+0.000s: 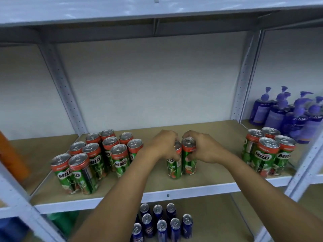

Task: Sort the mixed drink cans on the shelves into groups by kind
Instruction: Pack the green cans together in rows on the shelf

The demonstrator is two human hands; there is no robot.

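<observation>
Here, from my remote seat, I see the left hand [163, 143] curled over the top of one green Milo can [173, 165] and the right hand [203, 147] gripping a second Milo can [188, 158] just beside it; the two cans stand upright and touching at mid-width of the middle shelf [201, 179], some way back from its front edge. To the left of that held pair stands a big cluster of Milo cans [97, 159], packed close together, and to the right of the pair, near the shelf's right upright, a smaller Milo group [268, 151]. Behind that smaller group sit purple pump bottles [288, 116]. Below the held pair, on the lower shelf, blue cans [162, 222] stand in rows. Far left of the pair, an orange object [12, 154] leans at the frame edge; I cannot tell what it is.
</observation>
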